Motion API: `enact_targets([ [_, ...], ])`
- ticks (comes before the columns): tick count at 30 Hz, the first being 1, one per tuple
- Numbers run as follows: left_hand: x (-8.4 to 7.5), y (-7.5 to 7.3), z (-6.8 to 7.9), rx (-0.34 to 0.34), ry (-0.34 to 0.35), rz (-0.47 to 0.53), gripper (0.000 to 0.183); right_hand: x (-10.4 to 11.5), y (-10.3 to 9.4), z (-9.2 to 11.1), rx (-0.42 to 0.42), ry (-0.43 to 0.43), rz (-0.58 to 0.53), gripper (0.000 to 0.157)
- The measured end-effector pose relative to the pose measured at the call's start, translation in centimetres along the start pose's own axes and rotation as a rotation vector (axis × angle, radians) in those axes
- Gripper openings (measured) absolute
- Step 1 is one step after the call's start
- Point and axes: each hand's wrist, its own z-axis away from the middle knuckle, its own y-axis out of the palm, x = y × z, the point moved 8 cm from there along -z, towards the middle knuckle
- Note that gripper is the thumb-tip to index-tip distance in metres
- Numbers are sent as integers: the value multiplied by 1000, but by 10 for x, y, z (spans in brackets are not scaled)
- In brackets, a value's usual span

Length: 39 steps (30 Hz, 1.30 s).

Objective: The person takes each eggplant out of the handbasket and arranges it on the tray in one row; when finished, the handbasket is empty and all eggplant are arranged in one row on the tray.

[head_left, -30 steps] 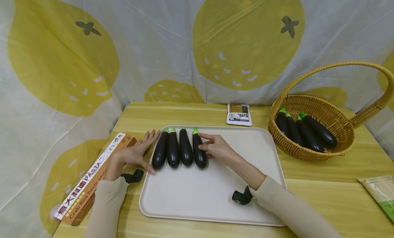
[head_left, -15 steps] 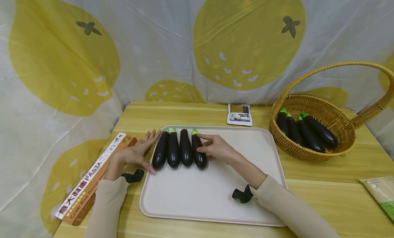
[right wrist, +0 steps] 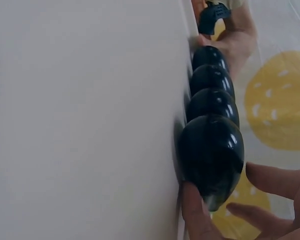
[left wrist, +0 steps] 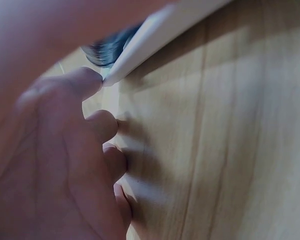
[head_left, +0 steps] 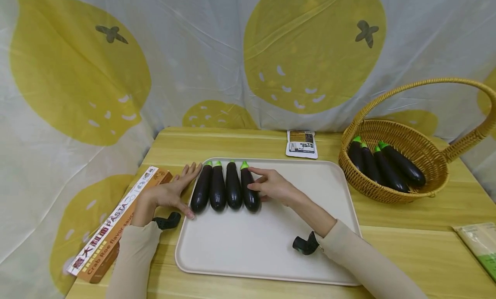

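Observation:
Several dark eggplants with green stems lie side by side on a pale tray, near its far left corner. The rightmost eggplant is pinched by my right hand, its thumb and fingers on the right side near the stem. In the right wrist view, fingers curve around the stem end of that eggplant. My left hand spreads along the tray's left rim, beside the leftmost eggplant. The left wrist view shows a fingertip at the tray's edge.
A wicker basket with a tall handle stands at the right, with several eggplants inside. Behind the tray lies a small white packet. A pasta box lies left, under the left forearm; another packet sits at the right edge.
The rightmost eggplant has shifted slightly left with my right hand, closer to the one beside it. The left hand has stayed in place.

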Motion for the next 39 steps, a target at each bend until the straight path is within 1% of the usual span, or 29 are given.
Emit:
enact_targets([
  [3,0,1,-1,5,-3,7,149,2,-8,3,18,-20,37,65],
  [6,0,1,-1,10,-12,13,150,7,-21,11,48,-94,134,63],
  [8,1,1,-2,10,-17,10,150,11,-31,18,79,-162,201,62],
  [10,0,0,-2,11,-18,5,150,16,-44,28,105,-233,267,61],
  [12,0,0,-2,11,-15,0,149,20,-59,40,121,-282,295,61],
  [15,-1,0,-2,10,-12,-6,149,24,-86,58,101,-332,335,62],
  [19,-1,0,-1,4,-4,-2,150,23,-124,84,38,-353,409,57],
  [23,-1,0,-2,0,9,-14,149,18,-161,113,-22,-337,494,49],
  [25,-1,0,-2,-3,10,-23,150,14,-179,126,-56,-321,508,45],
  [28,0,0,-1,-5,8,-18,150,6,-206,141,-106,-316,489,43],
  [32,0,1,0,-6,2,0,150,-9,-242,155,-203,-328,457,43],
  [35,-1,2,0,-6,0,7,150,-23,-270,161,-298,-310,463,44],
  [37,-2,2,0,-7,0,7,151,-34,-287,163,-344,-284,469,44],
  [39,-2,2,-1,-7,2,5,150,-45,-302,165,-379,-235,479,45],
])
